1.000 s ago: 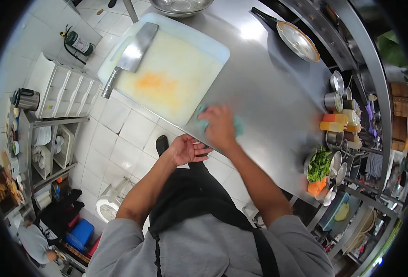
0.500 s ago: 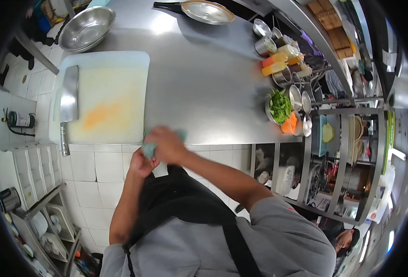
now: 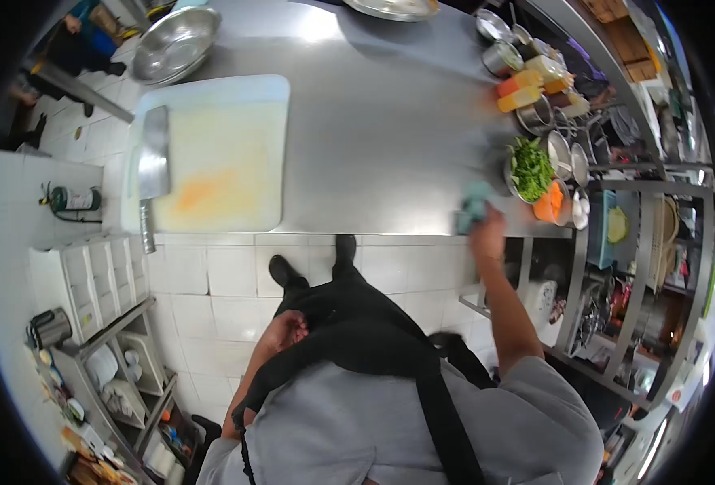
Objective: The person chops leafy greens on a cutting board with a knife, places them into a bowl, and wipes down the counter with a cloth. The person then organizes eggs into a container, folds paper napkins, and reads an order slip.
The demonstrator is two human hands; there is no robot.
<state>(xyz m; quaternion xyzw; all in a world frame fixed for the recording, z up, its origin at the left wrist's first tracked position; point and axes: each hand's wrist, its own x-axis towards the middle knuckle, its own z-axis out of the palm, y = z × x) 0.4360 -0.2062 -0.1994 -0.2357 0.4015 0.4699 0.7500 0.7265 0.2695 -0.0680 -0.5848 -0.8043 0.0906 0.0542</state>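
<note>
My right hand is shut on a green cloth, pressed against the steel table near its front edge, left of the bowls. The cloth is bunched and slightly blurred. My left hand hangs in front of the black apron, away from the table, its fingers loosely curled with nothing visible in them. Beside my right hand stand a bowl of green leaves and a container of orange pieces. A cleaver lies on the white cutting board, which has an orange stain.
Steel bowls sit at the table's far left. A lidded pan is at the far edge. Squeeze bottles and metal containers line the right side. Shelving stands to the right, and white drawers to the left.
My hands have parted. The right hand has carried the cloth from beside the cutting board to the table's right part. My left hand has dropped back toward the apron.
</note>
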